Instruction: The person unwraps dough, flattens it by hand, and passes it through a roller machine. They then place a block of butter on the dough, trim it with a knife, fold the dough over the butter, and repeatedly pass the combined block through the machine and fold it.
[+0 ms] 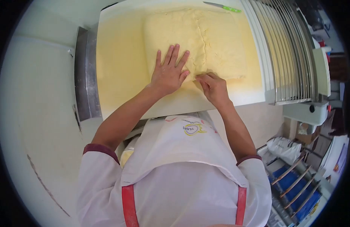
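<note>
A large slab of pale yellow dough (171,30) lies on the white work surface, with a rough seam running down its middle. My left hand (168,73) rests flat on the dough's lower left part, fingers spread. To its right, my right hand (214,87) has its thumb and fingers pressed together at the dough's near edge, just below the seam. The fingertips seem to pinch the dough's edge there. A knife with a green handle (231,9) lies at the far edge of the surface.
Right of the work surface (171,108) is a metal rack of parallel bars (288,56). A grey metal edge (86,73) borders the left side. At the lower right are a white plastic bag (284,148) and a rack over blue material (296,185).
</note>
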The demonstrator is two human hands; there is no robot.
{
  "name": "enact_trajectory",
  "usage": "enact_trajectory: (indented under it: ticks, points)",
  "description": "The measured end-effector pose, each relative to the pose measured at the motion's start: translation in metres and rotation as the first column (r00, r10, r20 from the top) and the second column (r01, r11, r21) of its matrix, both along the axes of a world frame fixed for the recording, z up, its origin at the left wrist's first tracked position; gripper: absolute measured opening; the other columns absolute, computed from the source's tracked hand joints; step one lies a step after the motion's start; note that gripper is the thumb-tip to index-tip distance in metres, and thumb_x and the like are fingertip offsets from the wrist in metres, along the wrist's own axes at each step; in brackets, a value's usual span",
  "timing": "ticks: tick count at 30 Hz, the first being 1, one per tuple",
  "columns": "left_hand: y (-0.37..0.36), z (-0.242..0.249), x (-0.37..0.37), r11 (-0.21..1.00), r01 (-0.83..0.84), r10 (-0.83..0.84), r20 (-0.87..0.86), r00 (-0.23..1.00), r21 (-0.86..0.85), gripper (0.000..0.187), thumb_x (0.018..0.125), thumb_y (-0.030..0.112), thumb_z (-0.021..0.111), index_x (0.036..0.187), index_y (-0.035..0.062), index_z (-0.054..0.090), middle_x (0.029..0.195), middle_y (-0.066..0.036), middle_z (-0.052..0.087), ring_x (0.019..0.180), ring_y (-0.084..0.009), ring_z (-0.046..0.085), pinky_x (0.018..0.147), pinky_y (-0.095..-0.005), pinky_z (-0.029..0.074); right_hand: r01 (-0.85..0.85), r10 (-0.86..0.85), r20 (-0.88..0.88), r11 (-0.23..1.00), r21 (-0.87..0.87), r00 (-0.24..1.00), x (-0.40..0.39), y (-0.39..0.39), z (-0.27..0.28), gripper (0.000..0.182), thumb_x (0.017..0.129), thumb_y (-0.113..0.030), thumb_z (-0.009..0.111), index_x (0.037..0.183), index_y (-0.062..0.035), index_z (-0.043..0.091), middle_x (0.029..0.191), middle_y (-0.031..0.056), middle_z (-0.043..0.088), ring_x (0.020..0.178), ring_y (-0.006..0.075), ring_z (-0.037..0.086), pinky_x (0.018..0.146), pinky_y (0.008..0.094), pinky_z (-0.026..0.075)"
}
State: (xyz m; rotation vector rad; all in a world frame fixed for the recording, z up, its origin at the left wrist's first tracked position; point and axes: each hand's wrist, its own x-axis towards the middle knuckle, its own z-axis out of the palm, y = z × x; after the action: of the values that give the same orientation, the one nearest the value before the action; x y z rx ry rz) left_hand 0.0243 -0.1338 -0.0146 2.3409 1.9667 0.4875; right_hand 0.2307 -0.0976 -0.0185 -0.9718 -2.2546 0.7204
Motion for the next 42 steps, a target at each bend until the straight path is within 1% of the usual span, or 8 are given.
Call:
enact_trajectory:
  ticks: [3, 7, 10, 15, 22, 30, 36, 42]
  points:
    - [-0.015, 0.013, 0.009, 0.985, -0.021, 0.103, 0.48, 0.871, -0.173, 0.052, 0.095, 0.038, 0.055, 0.133, 0.005, 0.045, 0.135, -0.018, 0.048, 0.129, -0.033, 0.042, 0.108, -0.046, 0.032, -0.047, 0.048, 0.025, 0.997, -0.056, 0.999, 0.006, 0.013, 0.006, 0.013, 0.083, -0.007, 0.069, 0.096, -0.009, 0.071, 0.078, 0.0111, 0.064, 0.064, 0.0276, 0.062, 0.057, 0.0349, 0.05]
    - [-0.036, 0.001, 0.053, 0.661, 0.359, 0.745, 0.633, -0.211, -0.659, 0.048, 0.093, 0.043, 0.061, 0.115, 0.0005, 0.054, 0.114, -0.013, 0.06, 0.109, -0.025, 0.058, 0.098, -0.0374, 0.046, -0.106, 0.087, -0.083, 0.96, -0.259, 0.993, 0.017, 0.024, 0.014, 0.008, 0.086, -0.008, 0.068, 0.093, -0.0057, 0.072, 0.078, 0.0082, 0.066, 0.062, 0.0188, 0.063, 0.055, 0.0309, 0.049]
    - [-0.021, -0.036, 0.089, 0.751, 0.319, 0.598, 0.389, -0.701, -0.579, 0.039, 0.092, 0.034, 0.065, 0.107, -0.0004, 0.056, 0.104, -0.012, 0.062, 0.1, -0.0216, 0.061, 0.091, -0.0329, 0.051, 0.163, -0.229, -0.049, 0.811, -0.561, 0.972, 0.042, 0.021, 0.007, 0.01, 0.087, -0.01, 0.069, 0.092, -0.0013, 0.069, 0.082, 0.0076, 0.068, 0.058, 0.0127, 0.06, 0.051, 0.0269, 0.048]
    - [-0.016, -0.029, 0.11, 0.744, 0.044, 0.512, 0.526, -0.679, -0.667, 0.028, 0.095, 0.025, 0.062, 0.106, 0.0003, 0.057, 0.102, -0.011, 0.064, 0.094, -0.0205, 0.063, 0.087, -0.0315, 0.053, 0.29, -0.502, 0.094, 0.329, -0.899, 0.86, 0.025, -0.014, 0.006, 0.036, 0.084, -0.011, 0.074, 0.108, 0.0009, 0.052, 0.089, 0.0126, 0.067, 0.054, 0.0118, 0.056, 0.048, 0.0241, 0.047]
    - [-0.024, -0.023, 0.1, 0.747, 0.134, 0.545, 0.484, -0.685, -0.651, 0.027, 0.093, 0.023, 0.065, 0.105, -0.0001, 0.056, 0.104, -0.013, 0.064, 0.094, -0.0199, 0.064, 0.086, -0.0312, 0.054, 0.126, -0.714, -0.354, 0.524, -0.842, 0.605, -0.009, -0.02, -0.031, 0.037, 0.084, -0.009, 0.074, 0.104, -0.0024, 0.044, 0.087, 0.01, 0.062, 0.063, 0.0135, 0.056, 0.05, 0.0254, 0.047]
    - [-0.03, -0.035, 0.1, 0.755, -0.053, 0.42, 0.544, -0.726, -0.654, 0.031, 0.091, 0.023, 0.068, 0.106, -0.0004, 0.056, 0.107, -0.014, 0.064, 0.098, -0.0222, 0.063, 0.088, -0.0336, 0.054, 0.095, -0.703, -0.2, 0.357, -0.929, 0.683, -0.006, -0.028, -0.017, 0.038, 0.084, -0.007, 0.073, 0.11, -0.0015, 0.046, 0.094, 0.0109, 0.064, 0.071, 0.0146, 0.06, 0.055, 0.0264, 0.049]
    - [-0.039, -0.017, 0.081, 0.795, 0.201, 0.499, 0.429, -0.752, -0.573, 0.028, 0.09, 0.02, 0.069, 0.105, -0.0006, 0.056, 0.107, -0.011, 0.063, 0.1, -0.0212, 0.062, 0.085, -0.0324, 0.054, 0.069, -0.668, -0.284, 0.45, -0.89, 0.688, -0.019, -0.022, -0.027, 0.043, 0.08, -0.002, 0.075, 0.114, -0.0022, 0.049, 0.095, 0.0098, 0.065, 0.076, 0.0142, 0.061, 0.055, 0.0258, 0.048]
    - [-0.035, -0.041, 0.097, 0.796, -0.143, 0.282, 0.569, -0.772, -0.588, 0.025, 0.091, 0.02, 0.068, 0.103, 0.0007, 0.057, 0.105, -0.01, 0.063, 0.097, -0.0186, 0.061, 0.088, -0.0309, 0.052, 0.053, -0.659, -0.304, 0.464, -0.884, 0.688, -0.019, -0.029, -0.015, 0.038, 0.08, -0.001, 0.074, 0.111, -0.0032, 0.052, 0.094, 0.0074, 0.065, 0.076, 0.0136, 0.061, 0.054, 0.0258, 0.046]
